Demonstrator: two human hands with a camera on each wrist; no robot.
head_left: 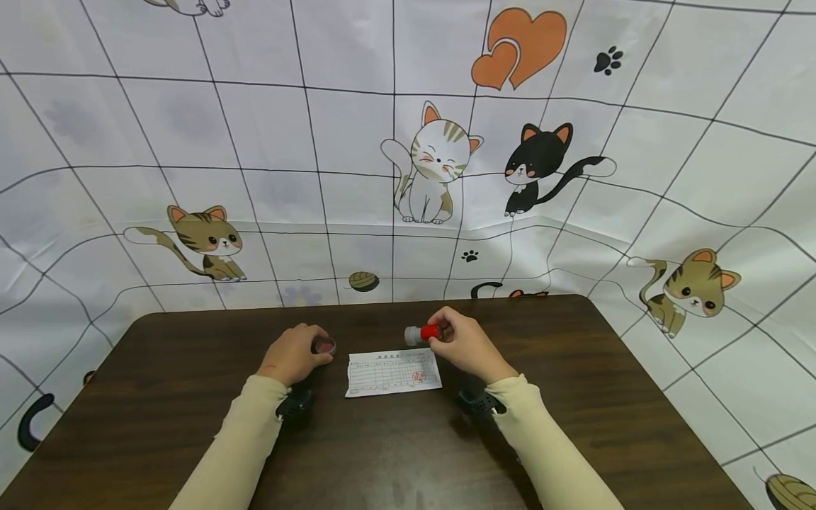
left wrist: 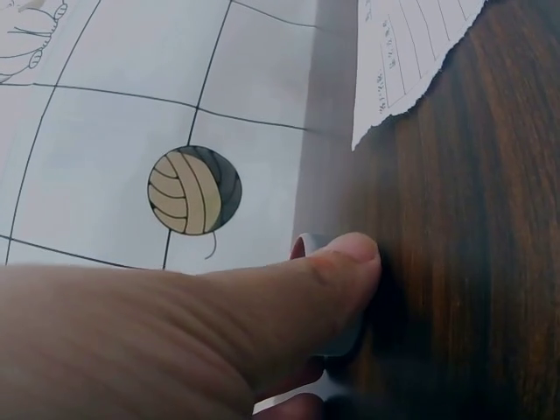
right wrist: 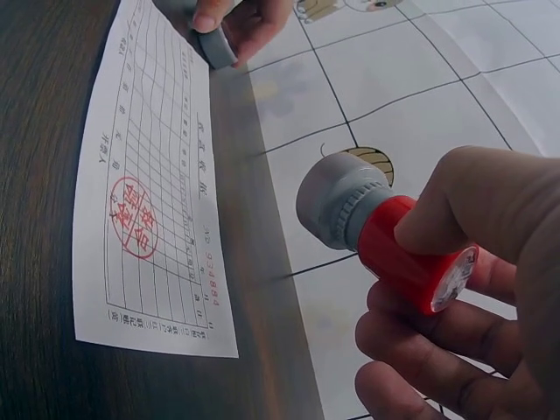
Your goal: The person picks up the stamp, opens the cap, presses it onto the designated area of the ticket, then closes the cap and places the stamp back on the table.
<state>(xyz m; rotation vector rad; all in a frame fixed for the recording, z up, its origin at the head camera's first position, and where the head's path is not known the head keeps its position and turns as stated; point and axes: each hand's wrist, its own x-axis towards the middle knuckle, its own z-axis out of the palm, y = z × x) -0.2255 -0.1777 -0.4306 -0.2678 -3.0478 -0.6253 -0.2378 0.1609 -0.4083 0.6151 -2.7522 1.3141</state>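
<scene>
My right hand (head_left: 468, 343) grips a round stamp (right wrist: 398, 249) by its red handle, thumb on one side and fingers curled on the other. Its grey head points left, over the top edge of a printed form (head_left: 389, 374) in the head view. A red round stamp mark (right wrist: 134, 218) shows on that form. To the left of the paper, my left hand (head_left: 296, 354) holds a small round grey cap (head_left: 325, 346) with a reddish inside. In the left wrist view the thumb (left wrist: 341, 262) covers much of this cap.
The paper lies on a dark brown wooden table (head_left: 357, 453) with rounded far corners. Behind the table hangs a white cloth (head_left: 350, 198) with a grid and cartoon cats. Both wrists wear black devices below cream sleeves (head_left: 239, 432).
</scene>
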